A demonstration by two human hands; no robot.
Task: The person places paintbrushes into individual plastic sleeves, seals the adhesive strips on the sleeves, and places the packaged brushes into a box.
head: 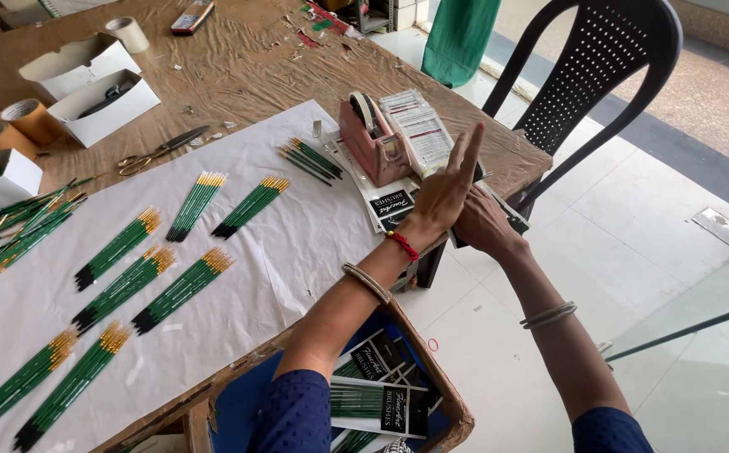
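Note:
My left hand is raised over the table's right corner, fingers stretched up and apart, nothing visible in it. My right hand sits just behind and below it, curled on a flat dark brush packet at the table edge; its fingers are hidden by the left hand. A pink tape dispenser stands just left of both hands, with printed sheets leaning on it. Bundles of green-handled paint brushes lie in rows on white paper.
A cardboard box with packed brush packets sits below my arms. Scissors, tape rolls and white boxes lie at the back left. A black plastic chair stands right of the table, over tiled floor.

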